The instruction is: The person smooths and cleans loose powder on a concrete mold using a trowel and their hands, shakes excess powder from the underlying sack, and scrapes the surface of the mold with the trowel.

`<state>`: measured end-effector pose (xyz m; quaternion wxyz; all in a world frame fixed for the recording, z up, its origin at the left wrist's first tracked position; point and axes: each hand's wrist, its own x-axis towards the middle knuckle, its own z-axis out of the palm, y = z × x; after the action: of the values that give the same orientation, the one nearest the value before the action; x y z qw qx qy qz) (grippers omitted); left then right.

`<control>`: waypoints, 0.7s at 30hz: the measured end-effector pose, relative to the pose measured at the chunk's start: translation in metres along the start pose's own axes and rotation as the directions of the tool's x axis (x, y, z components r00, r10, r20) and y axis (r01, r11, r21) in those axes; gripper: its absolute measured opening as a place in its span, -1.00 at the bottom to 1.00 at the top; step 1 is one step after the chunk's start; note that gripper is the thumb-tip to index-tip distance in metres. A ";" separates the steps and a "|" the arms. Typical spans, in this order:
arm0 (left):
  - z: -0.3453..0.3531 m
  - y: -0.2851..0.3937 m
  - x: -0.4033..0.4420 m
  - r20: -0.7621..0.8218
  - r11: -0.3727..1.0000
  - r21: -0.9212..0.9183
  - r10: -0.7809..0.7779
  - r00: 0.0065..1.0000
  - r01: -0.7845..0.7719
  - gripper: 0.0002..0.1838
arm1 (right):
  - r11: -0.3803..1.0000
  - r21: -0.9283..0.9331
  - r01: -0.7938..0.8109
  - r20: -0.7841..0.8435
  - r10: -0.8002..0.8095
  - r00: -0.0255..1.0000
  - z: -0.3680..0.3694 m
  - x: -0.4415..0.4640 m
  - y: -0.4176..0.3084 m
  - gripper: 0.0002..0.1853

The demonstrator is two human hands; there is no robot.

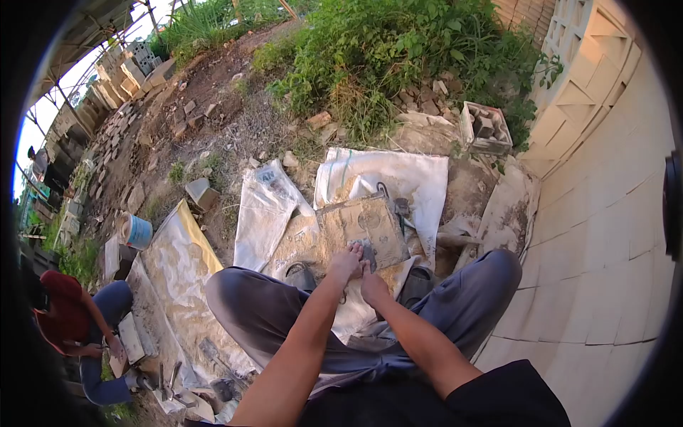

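Note:
I sit with a square, dust-covered slab (333, 226) between my feet. On its near right part lies a small grey flat piece (368, 254), its exact kind unclear. My left hand (345, 262) presses onto this grey piece, fingers pointing forward and bent over its left side. Close beside it, my right hand (374, 287) is closed at the near end of the same piece, thumb forward. My palms hide part of the piece. A looped dark object (383, 189) rests at the slab's far edge.
White sacks (420, 174) lie around the slab, dusted with sand. A crate of stones (488, 146) stands far right by a pale wall (590, 285). At left are a bucket (136, 232), another sandy sack (174, 263), hand tools (171, 381) and a seated person in red (64, 309).

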<state>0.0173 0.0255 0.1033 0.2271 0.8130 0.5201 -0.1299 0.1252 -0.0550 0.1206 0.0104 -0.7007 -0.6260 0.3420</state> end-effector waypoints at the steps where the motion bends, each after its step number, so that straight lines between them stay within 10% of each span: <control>1: 0.012 -0.003 0.013 0.089 1.000 0.011 0.020 0.996 -0.021 -0.34 | 1.000 -0.011 0.012 0.009 -0.012 1.000 -0.003 0.000 0.003 -0.35; 5: -0.033 0.007 0.005 0.529 1.000 -0.008 -0.008 0.848 0.015 -0.31 | 0.990 -0.115 0.080 0.081 -0.071 0.994 -0.031 -0.016 -0.005 -0.44; 12: -0.067 -0.046 0.047 -0.058 0.986 0.073 -0.148 0.987 0.152 -0.28 | 0.992 -0.001 0.123 -0.087 -0.123 0.989 -0.057 0.078 -0.055 -0.45; 21: -0.033 -0.071 0.010 -0.020 0.983 -0.003 -0.185 0.983 0.185 -0.21 | 0.996 0.080 0.050 0.005 -0.050 0.999 0.020 0.078 -0.063 -0.22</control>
<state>-0.0433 0.0755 0.1102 0.2093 0.7623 0.5957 -0.1420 0.0586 0.0196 0.0965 0.0450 -0.6828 -0.6291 0.3689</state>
